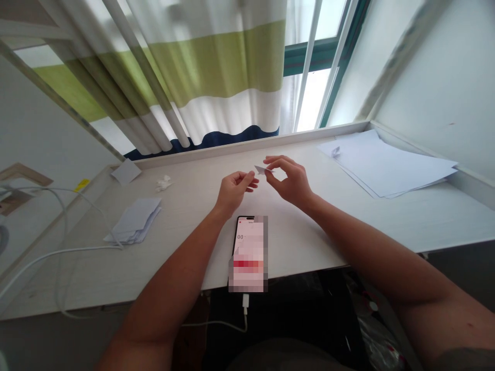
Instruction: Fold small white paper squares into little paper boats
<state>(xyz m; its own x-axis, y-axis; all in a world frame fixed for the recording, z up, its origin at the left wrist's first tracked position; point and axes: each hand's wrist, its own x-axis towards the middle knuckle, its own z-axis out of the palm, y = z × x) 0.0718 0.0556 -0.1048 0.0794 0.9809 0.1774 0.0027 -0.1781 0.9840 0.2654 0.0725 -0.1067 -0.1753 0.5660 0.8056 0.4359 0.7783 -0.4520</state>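
Observation:
Above the middle of the desk, my right hand pinches a small folded piece of white paper between thumb and forefinger. My left hand is just left of it, with the thumb pressed toward curled fingers close to the paper's edge. Whether anything sits between those left fingertips is too small to make out. Below the hands, near the desk's front edge, lies a phone with a lit, partly blurred screen.
Large white sheets lie at the right, with a small folded paper on them. A stack of paper pieces, crumpled paper and a single square sheet are at the left. White cables cross the desk's left side; a charging cable meets the phone.

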